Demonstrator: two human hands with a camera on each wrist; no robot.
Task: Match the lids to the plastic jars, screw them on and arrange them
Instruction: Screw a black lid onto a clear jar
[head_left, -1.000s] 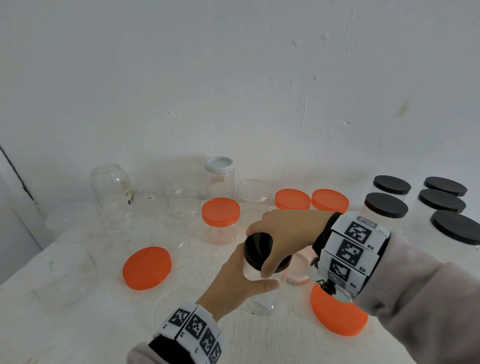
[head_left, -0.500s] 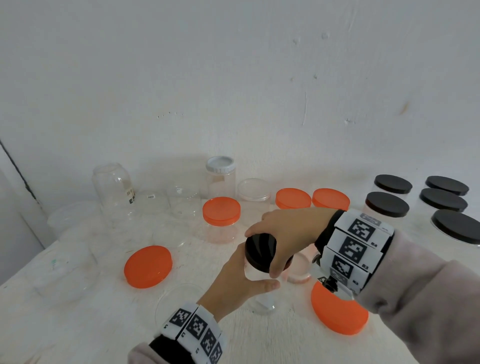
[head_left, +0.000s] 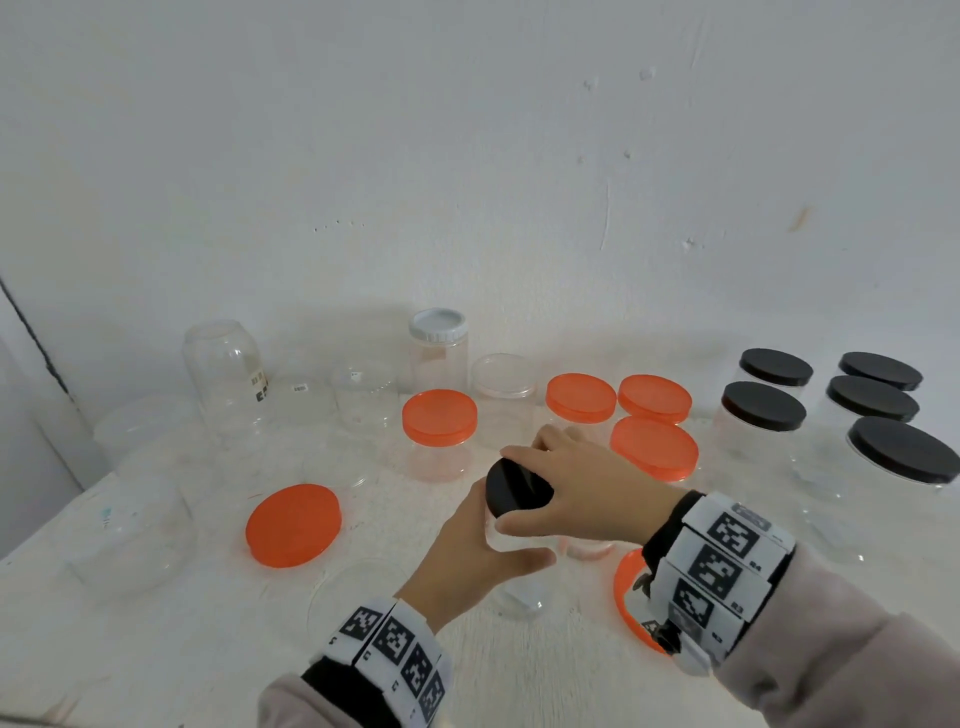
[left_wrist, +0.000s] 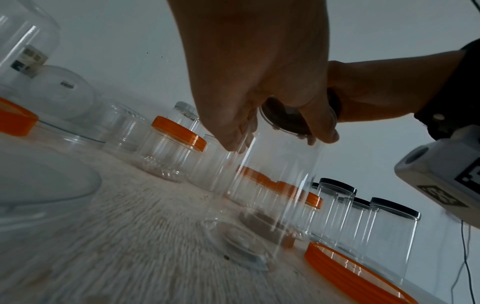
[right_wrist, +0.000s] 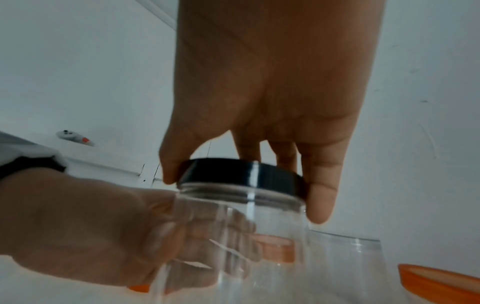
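Observation:
A clear plastic jar (head_left: 519, 597) stands on the white table near the front middle. My left hand (head_left: 480, 551) is wrapped round its body; the jar (left_wrist: 272, 185) rises below the fingers in the left wrist view. A black lid (head_left: 517, 488) sits on the jar's mouth, tilted in the head view. My right hand (head_left: 576, 488) grips the lid from above, thumb and fingers curled over its rim. In the right wrist view the lid (right_wrist: 241, 176) sits on the jar's threads (right_wrist: 233, 193).
Several black-lidded jars (head_left: 763, 410) stand at the right. Orange-lidded jars (head_left: 439, 421) and a white-lidded jar (head_left: 437, 332) stand behind my hands. Loose orange lids lie at the left (head_left: 293, 525) and under my right wrist (head_left: 626, 592). Open clear jars (head_left: 223, 374) fill the left.
My right hand has turned on the black lid, its wrist swinging lower and nearer to me. The left hand keeps its hold on the jar, which stays in place.

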